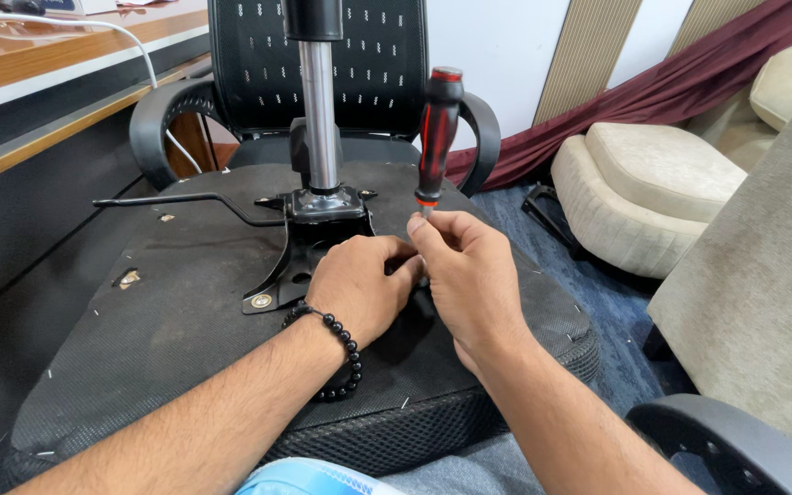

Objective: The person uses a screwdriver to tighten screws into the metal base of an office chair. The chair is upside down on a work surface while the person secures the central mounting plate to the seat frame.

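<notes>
Black mesh fabric covers the underside of the overturned chair seat (185, 312), where a black metal mechanism plate (309, 234) carries a smooth steel gas cylinder (321, 110) and a thin lever (176, 200). A red-and-black screwdriver (436, 133) stands upright just right of the plate, its ribbed handle above the right hand (469, 275), whose fingertips pinch the shaft. The left hand (359, 284), beaded bracelet (336, 353) at the wrist, rests curled beside the tip, touching the right hand.

Red-and-black screwdriver (436, 137) stands upright, tip seemingly at the black mounting plate (297, 261).
</notes>
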